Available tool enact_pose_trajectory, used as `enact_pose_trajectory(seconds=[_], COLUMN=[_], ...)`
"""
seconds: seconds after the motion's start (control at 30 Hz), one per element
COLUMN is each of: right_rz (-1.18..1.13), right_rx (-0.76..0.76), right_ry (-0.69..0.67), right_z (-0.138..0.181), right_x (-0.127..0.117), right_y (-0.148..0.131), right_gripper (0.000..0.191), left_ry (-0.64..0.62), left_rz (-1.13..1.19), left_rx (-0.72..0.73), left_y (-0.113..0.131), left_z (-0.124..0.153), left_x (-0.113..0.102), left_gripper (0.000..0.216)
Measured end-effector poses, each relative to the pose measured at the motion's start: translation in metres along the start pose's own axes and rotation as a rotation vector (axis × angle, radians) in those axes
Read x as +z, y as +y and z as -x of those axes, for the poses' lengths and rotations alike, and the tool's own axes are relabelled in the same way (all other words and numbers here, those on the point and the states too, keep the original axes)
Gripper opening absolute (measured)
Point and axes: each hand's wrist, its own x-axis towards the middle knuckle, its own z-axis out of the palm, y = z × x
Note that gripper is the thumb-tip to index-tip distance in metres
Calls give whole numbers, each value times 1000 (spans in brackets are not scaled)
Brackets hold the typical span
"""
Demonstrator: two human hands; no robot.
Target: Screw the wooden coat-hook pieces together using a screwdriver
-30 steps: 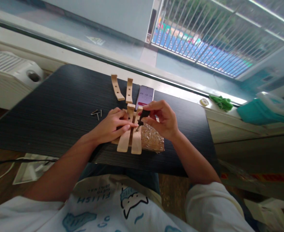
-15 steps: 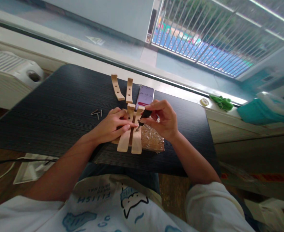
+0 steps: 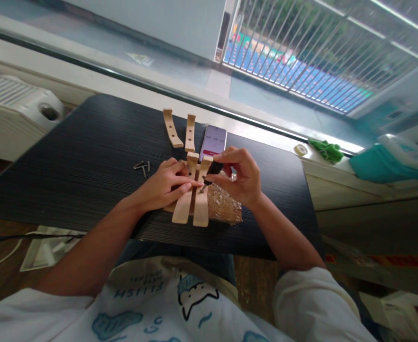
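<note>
My right hand point(image 3: 242, 175) grips the black handle of a screwdriver point(image 3: 213, 170). The screwdriver leans, and its metal tip meets a screw head point(image 3: 202, 191) in the right one of two curved wooden pieces point(image 3: 201, 213). Across both pieces lies my left hand point(image 3: 166, 184), its index finger and thumb stretched out and apart. The index fingertip rests close beside the screwdriver's shaft. Beside it stands the left wooden piece point(image 3: 181, 211), partly covered by the fingers. Both pieces lie over a block wrapped in bubble wrap point(image 3: 225, 202), partly hidden beneath them.
Two more curved wooden pieces with holes, a left one point(image 3: 172, 130) and a right one point(image 3: 190, 135), lie farther back. Next to them is a phone point(image 3: 214, 137) showing a timer. Several loose screws point(image 3: 143, 166) lie left on the black table point(image 3: 88, 156). A green cloth point(image 3: 326, 151) sits on the sill.
Almost nothing differs. Both hands, the screwdriver and the wooden pieces keep nearly the same places.
</note>
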Motion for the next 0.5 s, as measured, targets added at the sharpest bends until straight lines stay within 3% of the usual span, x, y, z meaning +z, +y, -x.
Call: enact_pose_trajectory(seconds=[0.2, 0.5], right_rz=[14, -123], right_rx=[-47, 159], right_ry=[-136, -233], right_z=[-3, 2], right_x=[-8, -12], right_y=[-5, -6], right_gripper=[19, 20], left_ry=[-14, -11], left_rz=[-1, -4], left_rx=[-11, 1], left_y=[2, 1], left_z=[-1, -1], left_x=[-1, -1], left_gripper=[39, 37])
